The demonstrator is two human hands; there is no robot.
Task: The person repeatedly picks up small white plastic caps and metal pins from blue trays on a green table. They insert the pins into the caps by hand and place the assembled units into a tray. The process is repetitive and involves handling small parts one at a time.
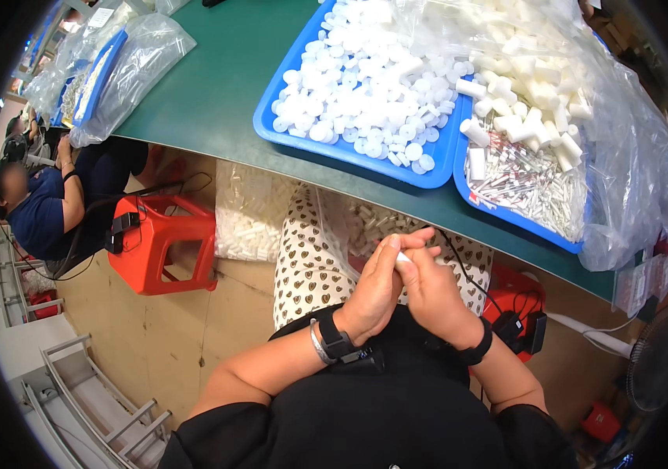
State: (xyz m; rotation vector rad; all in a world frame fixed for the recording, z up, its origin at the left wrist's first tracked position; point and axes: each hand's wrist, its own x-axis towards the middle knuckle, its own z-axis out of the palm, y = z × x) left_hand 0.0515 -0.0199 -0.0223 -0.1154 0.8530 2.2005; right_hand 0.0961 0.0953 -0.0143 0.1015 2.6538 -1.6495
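Note:
Above my lap, my left hand (pixel 374 288) and my right hand (pixel 437 295) are brought together, fingers closed. Between them, the tip of a small white piece (pixel 402 257) pokes out at the thumbs; the fingers cover the rest, so its full shape is hidden. Beyond my hands, on the table, a blue tray (pixel 265 117) is heaped with small translucent white discs (pixel 349 86). To its right, a second blue tray (pixel 518 224) holds short off-white cylinders (pixel 533 125) over a pile of thin, shiny pin-like parts (pixel 529 184).
The green table (pixel 193 86) edge runs across in front of my knees. Clear plastic bags (pixel 623 156) drape the right tray. Bags of white pieces (pixel 248 211) sit under the table. A red stool (pixel 166 242) and a seated co-worker (pixel 44 203) are left; a fan (pixel 662 356) stands right.

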